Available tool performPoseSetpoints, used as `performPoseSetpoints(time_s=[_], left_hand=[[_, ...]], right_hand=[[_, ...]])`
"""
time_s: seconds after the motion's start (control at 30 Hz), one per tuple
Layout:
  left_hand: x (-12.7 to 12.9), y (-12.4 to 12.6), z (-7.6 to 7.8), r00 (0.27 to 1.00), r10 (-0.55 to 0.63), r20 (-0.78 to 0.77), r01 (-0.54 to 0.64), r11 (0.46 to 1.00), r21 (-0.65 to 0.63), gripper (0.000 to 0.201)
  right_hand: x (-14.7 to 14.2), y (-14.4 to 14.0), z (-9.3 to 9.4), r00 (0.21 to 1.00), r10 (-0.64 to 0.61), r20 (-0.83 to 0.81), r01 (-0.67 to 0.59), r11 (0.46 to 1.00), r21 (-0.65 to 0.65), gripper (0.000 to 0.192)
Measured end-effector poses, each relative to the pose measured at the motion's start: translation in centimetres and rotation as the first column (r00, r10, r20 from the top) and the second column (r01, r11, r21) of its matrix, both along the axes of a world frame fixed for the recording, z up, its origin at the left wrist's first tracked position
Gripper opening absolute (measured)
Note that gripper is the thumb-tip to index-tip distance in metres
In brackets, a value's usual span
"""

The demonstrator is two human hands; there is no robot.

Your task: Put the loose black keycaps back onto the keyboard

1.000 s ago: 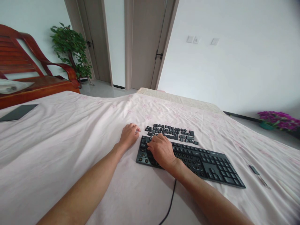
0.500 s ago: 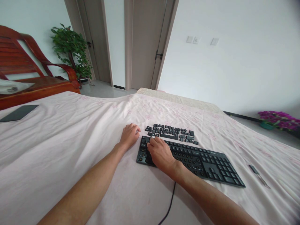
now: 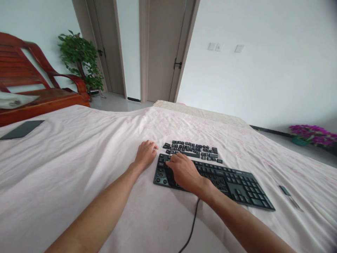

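A black keyboard (image 3: 234,181) lies on the pink-white bedsheet, with bare switch spots showing on its left side and middle. My right hand (image 3: 184,170) is over its upper left part, fingers bent down and together at the upper key rows. Whatever is under those fingertips is hidden. Just behind the keyboard, several loose black keycaps (image 3: 185,147) are laid out in rows, among them a long space bar (image 3: 191,154). My left hand (image 3: 146,154) rests on the sheet left of the keycaps, its fingers loosely bent and slightly apart, holding nothing I can see.
A thin tool with a dark handle (image 3: 284,190) lies right of the keyboard. The keyboard's black cable (image 3: 194,221) runs toward me. At the far left of the bed is a flat dark tablet-like object (image 3: 22,129). A wooden bench (image 3: 60,95) stands beyond it.
My right hand has shifted slightly to the right over the keyboard's upper rows. My left hand stays in nearly the same place on the sheet.
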State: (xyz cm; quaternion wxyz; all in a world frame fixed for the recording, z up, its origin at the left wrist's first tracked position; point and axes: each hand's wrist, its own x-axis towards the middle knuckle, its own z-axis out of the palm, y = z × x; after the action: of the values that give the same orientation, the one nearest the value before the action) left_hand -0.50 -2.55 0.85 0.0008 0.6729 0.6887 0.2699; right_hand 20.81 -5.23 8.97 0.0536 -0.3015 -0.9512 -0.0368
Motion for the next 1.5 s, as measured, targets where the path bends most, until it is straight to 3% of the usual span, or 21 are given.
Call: performPoseSetpoints(time_s=[0.13, 0.23, 0.37, 0.67, 1.13, 1.3, 1.5], left_hand=[[0.0, -0.1, 0.3, 1.000, -0.004, 0.015, 0.004, 1.000, -0.014, 0.019], [0.0, -0.1, 0.6, 0.999, -0.010, 0.032, 0.011, 1.000, -0.021, 0.019], [0.1, -0.2, 0.8, 0.999, -0.015, 0.046, 0.016, 1.000, -0.022, 0.018], [0.0, 0.0, 0.7, 0.999, -0.010, 0.052, 0.012, 0.999, -0.030, 0.019], [0.1, -0.1, 0.9, 0.999, -0.005, 0.045, 0.007, 0.999, -0.037, 0.018], [0.1, 0.0, 0.8, 0.999, -0.002, 0.047, 0.004, 0.999, -0.040, 0.018], [0.0, 0.1, 0.8, 0.999, -0.010, 0.043, 0.011, 0.999, -0.031, 0.019]], right_hand=[[2.0, 4.8, 0.6, 0.944, -0.224, -0.242, 0.206, 0.974, -0.099, 0.036], [2.8, 8.5, 0.1, 0.897, -0.384, -0.218, 0.361, 0.922, -0.136, 0.033], [2.3, 11.3, -0.6, 0.891, -0.428, -0.155, 0.413, 0.903, -0.121, 0.031], [-1.3, 13.7, -0.3, 0.913, -0.407, -0.017, 0.406, 0.913, -0.039, 0.026], [-3.8, 16.1, -0.9, 0.884, -0.462, 0.072, 0.468, 0.873, -0.140, 0.014], [-3.9, 16.2, -0.9, 0.899, -0.437, 0.024, 0.431, 0.876, -0.214, 0.017], [-3.4, 15.3, -0.6, 0.881, -0.433, -0.190, 0.335, 0.856, -0.394, 0.021]])
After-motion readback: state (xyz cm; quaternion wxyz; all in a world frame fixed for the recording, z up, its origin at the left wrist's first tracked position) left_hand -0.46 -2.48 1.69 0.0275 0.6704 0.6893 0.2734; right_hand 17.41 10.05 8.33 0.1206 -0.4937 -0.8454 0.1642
